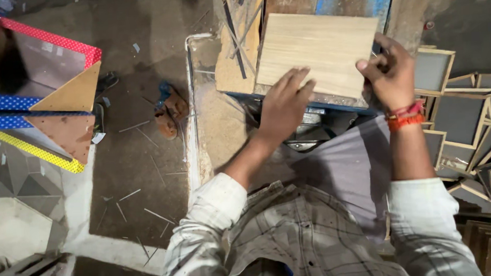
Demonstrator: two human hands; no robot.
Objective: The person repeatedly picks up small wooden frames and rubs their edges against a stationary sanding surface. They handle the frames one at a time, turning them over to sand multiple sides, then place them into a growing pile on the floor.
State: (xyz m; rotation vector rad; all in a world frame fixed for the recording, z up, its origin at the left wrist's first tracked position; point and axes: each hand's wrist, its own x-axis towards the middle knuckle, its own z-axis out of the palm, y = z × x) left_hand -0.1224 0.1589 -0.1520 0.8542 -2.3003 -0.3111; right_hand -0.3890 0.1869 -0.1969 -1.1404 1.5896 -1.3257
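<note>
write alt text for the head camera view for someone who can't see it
Seen from above, a person's left hand lies flat on a pale wooden panel while the right hand grips its right edge, on a dusty blue workbench. Small framed boards are piled to the right; a sandal lies on the floor to the left.

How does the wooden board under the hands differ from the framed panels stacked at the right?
The wooden board is bare pale wood, without a frame; the framed panels have grey faces edged in light wood. The board lies alone on the bench under the left hand and right hand; the panels are piled, overlapping, untouched. Both are flat rectangles.
</note>
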